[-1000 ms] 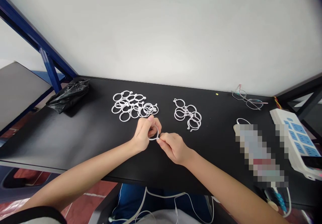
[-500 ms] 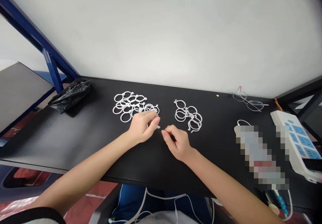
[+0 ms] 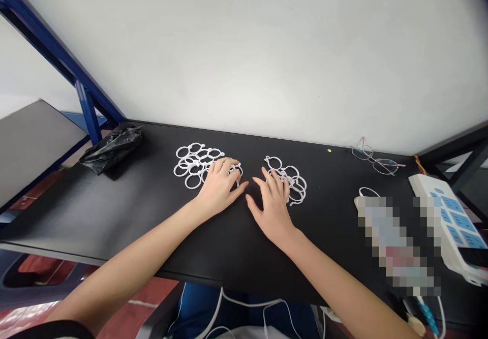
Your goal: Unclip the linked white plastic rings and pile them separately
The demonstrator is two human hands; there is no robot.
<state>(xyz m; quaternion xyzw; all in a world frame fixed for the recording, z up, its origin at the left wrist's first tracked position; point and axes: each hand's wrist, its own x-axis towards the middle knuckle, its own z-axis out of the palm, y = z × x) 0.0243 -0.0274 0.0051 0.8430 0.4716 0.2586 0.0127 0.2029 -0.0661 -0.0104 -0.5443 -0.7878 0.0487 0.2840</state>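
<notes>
Blk desk (image 3: pixel 145 196) w/ bag (image 3: pixel 112 151), specs (image 3: pixel 372 159); L hand (image 3: pixel 216 186) & R hand (image 3: pixel 274 207), fingers (image 3: pixel 269 181) spread loose, partly hide rings (image 3: pixel 195 164).

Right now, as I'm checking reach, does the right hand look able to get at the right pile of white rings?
Likely yes: the open right hand overlaps the right pile in view, and nothing visibly blocks it.

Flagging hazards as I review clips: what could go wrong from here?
The left rings overlap, partly hidden by the left hand, so one could catch another. The right hand, open over the right rings, could scatter them. Little space separates left rings from right rings, so they might mix.
</notes>
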